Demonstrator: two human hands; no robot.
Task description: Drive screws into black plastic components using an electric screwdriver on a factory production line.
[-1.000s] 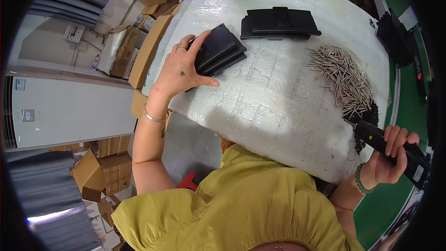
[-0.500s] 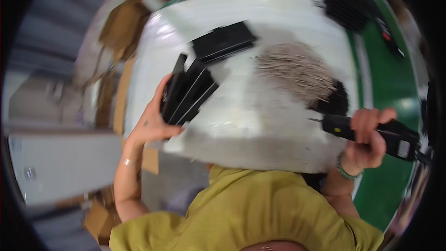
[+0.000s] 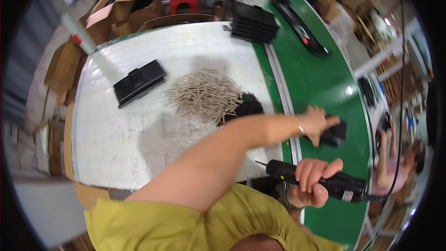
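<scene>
My left arm crosses in front of me to the right, over the green conveyor belt. There my left hand (image 3: pixel 317 123), with fingers spread, is at a dark black block-shaped part (image 3: pixel 335 134), slightly blurred; the fingertips reach its near side. My right hand (image 3: pixel 310 183) is wrapped round a black electric screwdriver (image 3: pixel 341 186), its thin bit pointing left and its cable trailing off right. On the white table lies a long black plastic casing (image 3: pixel 140 82). A heap of thin brownish-grey rods (image 3: pixel 202 93) lies right of it, beside a pile of small black pieces (image 3: pixel 247 106).
Stacked black casings (image 3: pixel 253 23) stand at the table's far right corner. Along the green belt (image 3: pixel 320 88) lies a long black part (image 3: pixel 299 25). A metal rail separates belt and table (image 3: pixel 107 158). Cardboard boxes (image 3: pixel 65 69) stand left; another person (image 3: pixel 395 162) sits at right.
My left hand has swung from the table's left side across to the belt, and the black parts it held have left the table. My right hand still holds the screwdriver. The view has shifted right.
</scene>
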